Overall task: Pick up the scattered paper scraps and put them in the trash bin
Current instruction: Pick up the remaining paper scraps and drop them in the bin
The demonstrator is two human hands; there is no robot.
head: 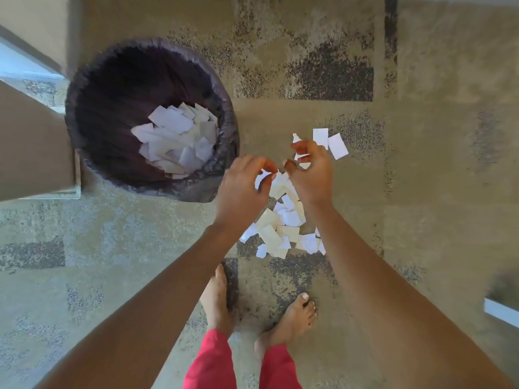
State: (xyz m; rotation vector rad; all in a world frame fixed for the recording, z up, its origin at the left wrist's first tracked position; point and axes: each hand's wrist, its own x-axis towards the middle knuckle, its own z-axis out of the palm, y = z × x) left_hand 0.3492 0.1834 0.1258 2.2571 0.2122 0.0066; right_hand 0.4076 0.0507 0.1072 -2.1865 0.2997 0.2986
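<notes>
Left grip [241,189], right grip [311,175] close beside, both pinching paper scraps [261,178]

Beige carpet [421,136] with dark mottled rectangular patches, daylit, tan furniture [31,153] at left.

Daylight is soft and even, with no harsh glare. The brightest patch is a cool bluish strip [22,66] at the floor's far-left edge. The trash bin [92,88] liner swallows light and its inner wall reads near black. The paper scraps [280,228] on the carpet [421,192] look creamy in your shade. Wide-angle stretch flares your forearms [146,299] toward the near corners. A white object [501,311] at the right edge is smeared by blur. The whole view is slightly soft.
</notes>
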